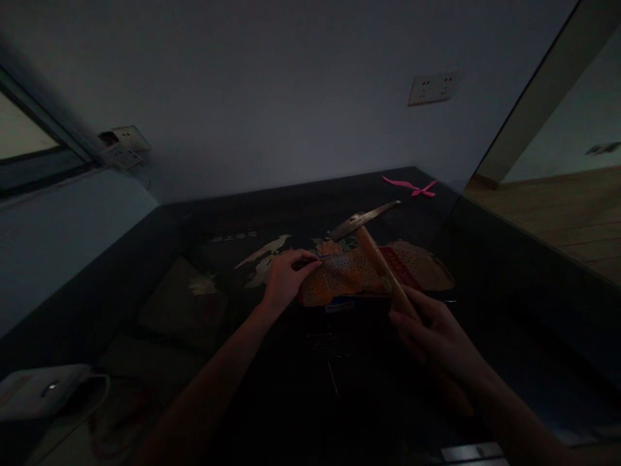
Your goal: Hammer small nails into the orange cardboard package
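In the dim light my right hand [429,330] is wrapped round the wooden handle of a hammer [381,262]. The hammer's metal head is raised above a flat, sole-shaped piece [339,275], orange and dotted on its left part, with a dark red band and a tan end on the right. My left hand [290,277] is at the left end of this piece, thumb and forefinger pinched on a thin nail [324,256] that points right. Whether the nail touches the piece is too dark to tell. Nearer to me, several loose nails [332,377] lie on the dark tabletop [291,401].
A pink ribbon [414,189] lies at the back right of the table. At the front left is a white device [46,391] with a cable. Wall sockets [431,88] are on the wall behind. A metallic strip [473,452] shows at the bottom right.
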`<state>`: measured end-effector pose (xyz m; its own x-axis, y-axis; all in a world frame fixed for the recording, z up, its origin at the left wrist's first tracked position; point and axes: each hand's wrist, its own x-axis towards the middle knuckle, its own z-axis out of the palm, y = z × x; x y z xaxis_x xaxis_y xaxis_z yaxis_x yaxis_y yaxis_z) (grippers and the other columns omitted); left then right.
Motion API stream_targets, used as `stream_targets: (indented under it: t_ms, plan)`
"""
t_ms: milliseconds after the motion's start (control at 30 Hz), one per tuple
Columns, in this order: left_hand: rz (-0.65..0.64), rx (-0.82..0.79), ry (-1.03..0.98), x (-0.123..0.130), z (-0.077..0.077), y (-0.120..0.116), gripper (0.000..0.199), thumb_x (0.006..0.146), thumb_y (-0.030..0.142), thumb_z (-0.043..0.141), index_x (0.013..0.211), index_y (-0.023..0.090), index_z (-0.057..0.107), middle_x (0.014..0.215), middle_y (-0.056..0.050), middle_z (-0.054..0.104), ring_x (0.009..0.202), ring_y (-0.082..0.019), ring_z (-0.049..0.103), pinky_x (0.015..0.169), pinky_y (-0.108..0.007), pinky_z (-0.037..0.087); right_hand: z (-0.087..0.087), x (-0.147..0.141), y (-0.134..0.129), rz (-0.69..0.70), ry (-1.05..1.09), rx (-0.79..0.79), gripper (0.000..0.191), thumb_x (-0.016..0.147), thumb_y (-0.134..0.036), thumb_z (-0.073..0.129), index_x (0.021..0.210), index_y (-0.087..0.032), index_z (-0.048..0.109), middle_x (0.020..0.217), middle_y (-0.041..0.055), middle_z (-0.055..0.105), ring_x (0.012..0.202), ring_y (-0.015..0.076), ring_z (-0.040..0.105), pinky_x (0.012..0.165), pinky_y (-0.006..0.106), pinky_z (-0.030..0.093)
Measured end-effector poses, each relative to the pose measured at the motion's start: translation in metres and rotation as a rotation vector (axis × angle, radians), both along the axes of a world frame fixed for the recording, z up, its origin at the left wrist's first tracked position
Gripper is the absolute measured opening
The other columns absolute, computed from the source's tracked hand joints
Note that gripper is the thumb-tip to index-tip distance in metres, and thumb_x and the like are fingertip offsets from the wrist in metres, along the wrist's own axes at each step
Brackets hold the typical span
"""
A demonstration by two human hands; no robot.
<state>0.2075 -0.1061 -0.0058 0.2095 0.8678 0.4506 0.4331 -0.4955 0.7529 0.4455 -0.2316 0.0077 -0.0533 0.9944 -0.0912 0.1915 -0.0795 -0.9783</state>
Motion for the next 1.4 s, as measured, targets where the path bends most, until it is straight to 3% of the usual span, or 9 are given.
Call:
stream_targets:
  t_ms: [567, 833, 1167, 1400]
  plan:
    - [0.082, 0.028, 0.083, 0.0020, -0.0033, -0.0019, 0.007, 0.076, 0.026, 0.067, 0.075, 0.018, 0.068, 0.077, -0.002, 0.065, 0.074, -0.016, 0.062, 0.069, -0.029, 0.050, -0.0004, -0.0051, -0.0008, 0.005, -0.060, 0.012, 0.047, 0.077, -0.043, 0.061, 0.116, -0.018, 0.057, 0.067, -0.0016, 0.054, 0.050, 0.0115, 0.049, 0.041, 0.021, 0.041]
    - [0.055, 0.008, 0.088, 0.0030, -0.0022, -0.0008, 0.007, 0.075, 0.023, 0.067, 0.074, 0.016, 0.066, 0.075, -0.002, 0.065, 0.071, -0.016, 0.062, 0.065, -0.027, 0.048, -0.0018, -0.0062, 0.0009, 0.051, -0.073, 0.009, 0.050, 0.080, -0.042, 0.059, 0.122, -0.017, 0.054, 0.068, -0.0019, 0.054, 0.051, 0.0115, 0.048, 0.041, 0.021, 0.040]
    - [0.002, 0.061, 0.100, 0.0017, -0.0017, 0.0001, 0.005, 0.077, 0.021, 0.065, 0.074, 0.018, 0.063, 0.079, -0.001, 0.064, 0.077, -0.016, 0.061, 0.069, -0.029, 0.048, 0.0033, -0.0071, 0.0022, 0.038, -0.160, 0.101, 0.047, 0.080, -0.039, 0.059, 0.121, -0.016, 0.058, 0.074, 0.0014, 0.056, 0.066, 0.0163, 0.055, 0.053, 0.024, 0.046]
    - [-0.021, 0.059, 0.133, 0.0010, -0.0025, 0.0032, 0.007, 0.077, 0.018, 0.064, 0.071, 0.017, 0.060, 0.075, -0.001, 0.061, 0.075, -0.016, 0.059, 0.068, -0.029, 0.047, 0.0000, -0.0095, 0.0001, 0.042, -0.066, -0.022, 0.054, 0.079, -0.043, 0.059, 0.125, -0.016, 0.053, 0.059, -0.0038, 0.048, 0.044, 0.0104, 0.043, 0.036, 0.021, 0.036]
